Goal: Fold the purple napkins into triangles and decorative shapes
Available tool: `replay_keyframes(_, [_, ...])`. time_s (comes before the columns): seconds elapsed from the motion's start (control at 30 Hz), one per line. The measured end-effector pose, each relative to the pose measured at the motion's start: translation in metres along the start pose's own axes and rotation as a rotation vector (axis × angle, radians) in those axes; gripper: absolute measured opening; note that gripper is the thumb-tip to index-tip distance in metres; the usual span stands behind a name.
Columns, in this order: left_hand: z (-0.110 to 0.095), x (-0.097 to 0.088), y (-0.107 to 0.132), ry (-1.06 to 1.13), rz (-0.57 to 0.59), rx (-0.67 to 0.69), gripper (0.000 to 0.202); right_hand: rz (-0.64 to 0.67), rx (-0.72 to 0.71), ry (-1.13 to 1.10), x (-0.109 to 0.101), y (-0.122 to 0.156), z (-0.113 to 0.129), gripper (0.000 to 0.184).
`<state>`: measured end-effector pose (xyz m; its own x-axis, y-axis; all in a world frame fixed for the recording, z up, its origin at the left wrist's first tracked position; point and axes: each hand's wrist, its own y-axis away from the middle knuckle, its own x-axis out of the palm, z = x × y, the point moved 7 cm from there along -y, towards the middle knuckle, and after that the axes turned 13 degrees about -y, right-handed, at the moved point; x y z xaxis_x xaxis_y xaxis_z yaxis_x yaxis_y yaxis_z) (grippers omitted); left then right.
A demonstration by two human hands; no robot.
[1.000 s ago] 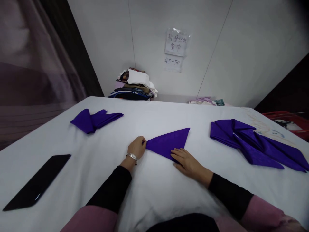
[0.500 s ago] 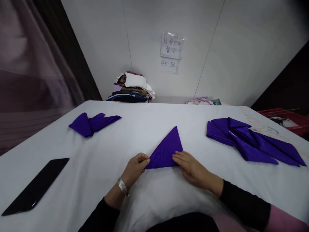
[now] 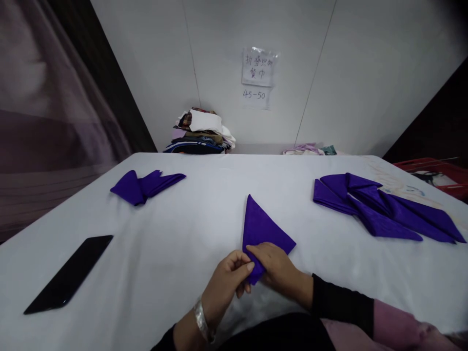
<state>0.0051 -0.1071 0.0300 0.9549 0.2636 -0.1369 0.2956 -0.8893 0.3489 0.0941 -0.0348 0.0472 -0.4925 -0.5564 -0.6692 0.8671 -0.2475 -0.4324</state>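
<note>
A purple cloth napkin (image 3: 265, 224), folded into a triangle, points its tip away from me near the front of the white-covered table (image 3: 175, 278). My left hand (image 3: 228, 278), with a silver bracelet at the wrist, pinches the napkin's lower left edge between thumb and fingers. Over the near part of the napkin lies my right hand (image 3: 276, 265), its thumb pressing on the cloth and its other fingers curled around the side. Part of the lower fold is hidden under the hands.
A folded purple napkin (image 3: 137, 187) lies at the left, with a black phone-like slab (image 3: 69, 275) nearer me. Several purple napkins (image 3: 380, 204) overlap at the right. Stacked clothes (image 3: 201, 131) stand behind the far edge, and a red basket (image 3: 435, 173) is at far right.
The napkin has turned, its tip swinging left and its near corner coming toward me. My left hand has moved right, close to my right hand, which now grips the napkin's near part.
</note>
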Motion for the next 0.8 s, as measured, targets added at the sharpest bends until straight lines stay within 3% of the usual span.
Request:
replay_keyframes(0.1, [-0.026, -0.018, -0.003, -0.334, -0.132, 0.188, 0.029, 0.003, 0.089, -0.226, -0.013, 0.007, 0.001, 0.040])
replay_keyframes(0.17, [-0.044, -0.026, -0.006, -0.486, -0.237, 0.365, 0.027, 0.081, 0.179, -0.366, -0.017, 0.009, 0.002, 0.039])
replay_keyframes(0.27, [-0.049, -0.013, -0.016, -0.526, -0.118, 0.501, 0.029, 0.205, 0.299, -0.522, -0.025, 0.010, 0.002, 0.029])
replay_keyframes(0.33, [-0.040, -0.002, -0.025, -0.512, 0.001, 0.467, 0.033, 0.246, 0.402, -0.635, -0.033, 0.006, -0.006, 0.022])
replay_keyframes(0.4, [-0.027, 0.003, -0.031, -0.488, 0.032, 0.402, 0.038, 0.289, 0.507, -0.756, -0.039, -0.002, -0.017, 0.016])
replay_keyframes(0.53, [-0.012, -0.001, -0.034, -0.366, -0.078, 0.329, 0.043, 0.359, 0.674, -0.860, -0.043, -0.033, -0.043, 0.015])
replay_keyframes(0.67, [-0.002, -0.002, -0.032, -0.309, -0.136, 0.265, 0.063, 0.372, 0.831, -0.965, -0.029, -0.064, -0.069, 0.018])
replay_keyframes(0.8, [0.005, -0.006, -0.032, -0.347, -0.229, 0.205, 0.066, 0.410, 0.843, -0.847, -0.010, -0.080, -0.090, 0.016])
